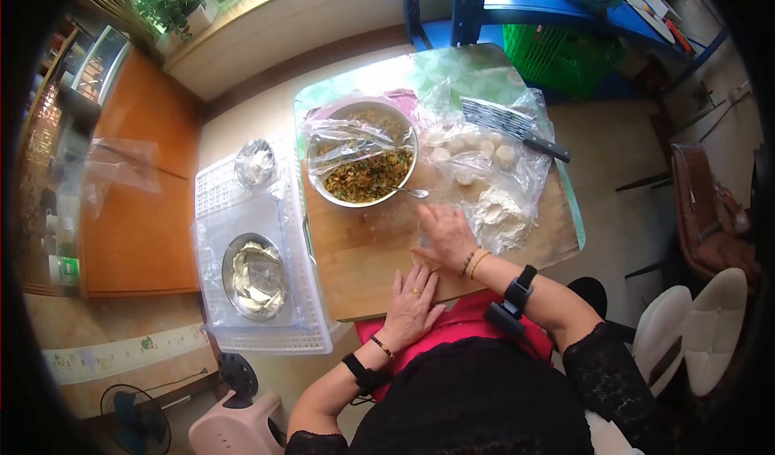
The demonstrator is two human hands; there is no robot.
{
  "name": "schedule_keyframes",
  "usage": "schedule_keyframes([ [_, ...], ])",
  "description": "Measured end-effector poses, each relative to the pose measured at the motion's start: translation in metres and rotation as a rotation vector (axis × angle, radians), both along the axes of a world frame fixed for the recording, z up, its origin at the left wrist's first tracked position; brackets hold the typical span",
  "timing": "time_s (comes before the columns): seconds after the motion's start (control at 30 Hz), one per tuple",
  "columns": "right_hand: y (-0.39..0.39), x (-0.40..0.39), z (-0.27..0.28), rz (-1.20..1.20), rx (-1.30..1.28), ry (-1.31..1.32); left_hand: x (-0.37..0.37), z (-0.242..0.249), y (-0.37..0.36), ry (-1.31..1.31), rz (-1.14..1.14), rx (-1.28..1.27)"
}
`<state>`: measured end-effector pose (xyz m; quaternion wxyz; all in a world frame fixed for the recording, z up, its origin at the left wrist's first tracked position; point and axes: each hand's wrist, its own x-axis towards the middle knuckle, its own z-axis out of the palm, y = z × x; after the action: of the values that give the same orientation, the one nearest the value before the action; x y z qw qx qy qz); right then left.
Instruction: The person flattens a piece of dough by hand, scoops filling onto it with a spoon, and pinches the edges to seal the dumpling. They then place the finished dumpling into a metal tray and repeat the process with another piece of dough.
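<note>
The left hand (410, 313) lies at the lower middle of the frame, the right hand (446, 235) just above it, both at the wooden board (355, 265), close together but not clasped; a small pale piece (415, 259) shows between them, mostly covered, so I cannot tell whether either hand grips it; light, even finger pressure would probably suit such close work; the flour heap (500, 218), right of centre, seems handy for dusting if anything sticks; the dough pieces (504, 158) above it would likely dry less well covered by the plastic sheet (526, 184); the cleaver (496, 117), upper right, deserves a wide berth; the bowl (359, 205) of filling (365, 176), upper middle, is best spared loose flour.
</note>
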<state>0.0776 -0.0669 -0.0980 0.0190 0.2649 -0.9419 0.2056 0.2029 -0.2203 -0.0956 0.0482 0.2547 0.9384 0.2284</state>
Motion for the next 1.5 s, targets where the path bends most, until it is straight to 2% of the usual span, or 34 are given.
schedule_keyframes([
  [0.17, 0.004, -0.018, -0.015, -0.094, -0.135, 0.098, -0.003, -0.001, -0.001, 0.009, 0.072, 0.018],
  [0.27, 0.002, 0.009, -0.007, -0.031, -0.072, 0.064, 0.002, -0.001, 0.002, 0.017, 0.105, 0.045],
  [0.33, -0.005, 0.028, -0.006, 0.185, -0.038, 0.147, 0.003, -0.002, 0.003, -0.021, 0.044, -0.014],
  [0.43, -0.012, 0.026, -0.007, 0.185, -0.042, 0.177, 0.005, -0.004, 0.002, -0.089, 0.053, -0.044],
  [0.47, -0.016, 0.016, 0.0, 0.139, -0.041, 0.065, 0.005, -0.003, 0.003, -0.016, 0.066, -0.022],
  [0.6, -0.015, -0.021, -0.011, 0.022, -0.025, 0.001, 0.002, -0.001, 0.0, 0.019, 0.072, -0.001],
  [0.73, -0.011, -0.01, -0.001, 0.031, -0.104, 0.009, 0.004, -0.001, 0.001, 0.007, 0.17, 0.081],
  [0.8, -0.014, 0.008, 0.007, 0.222, -0.04, 0.027, 0.003, 0.001, 0.002, -0.005, 0.109, 0.049],
  [0.83, -0.014, 0.015, 0.004, 0.217, -0.037, 0.022, 0.003, -0.001, 0.002, -0.009, 0.104, 0.053],
  [0.9, -0.017, 0.025, -0.006, 0.304, -0.085, 0.227, 0.007, -0.005, 0.0, -0.026, 0.07, -0.013],
  [0.97, -0.022, 0.014, -0.009, 0.269, -0.077, 0.241, 0.006, -0.005, 0.001, -0.01, 0.082, -0.004],
  [1.03, -0.026, -0.003, -0.003, 0.138, -0.037, 0.11, 0.007, -0.003, -0.001, 0.019, 0.085, -0.003],
  [1.1, -0.027, -0.02, -0.012, 0.074, -0.046, 0.17, 0.005, -0.003, -0.002, -0.007, 0.074, -0.007],
  [1.17, -0.025, -0.025, -0.011, 0.005, -0.071, 0.053, 0.006, -0.002, -0.004, 0.01, 0.117, 0.03],
  [1.2, -0.024, -0.022, -0.007, 0.023, -0.161, 0.05, 0.007, -0.002, -0.003, 0.017, 0.165, 0.072],
  [1.3, -0.023, 0.006, 0.013, 0.175, -0.113, 0.025, 0.012, -0.002, -0.004, 0.026, 0.153, 0.063],
  [1.33, -0.027, 0.017, 0.004, 0.219, -0.11, 0.128, 0.012, -0.004, -0.005, 0.024, 0.151, 0.067],
  [1.43, -0.03, 0.028, -0.01, 0.258, -0.042, 0.233, 0.017, -0.01, -0.009, -0.025, 0.108, -0.012],
  [1.5, -0.035, 0.01, -0.006, 0.224, -0.094, 0.174, 0.016, -0.007, -0.011, 0.002, 0.116, -0.028],
])
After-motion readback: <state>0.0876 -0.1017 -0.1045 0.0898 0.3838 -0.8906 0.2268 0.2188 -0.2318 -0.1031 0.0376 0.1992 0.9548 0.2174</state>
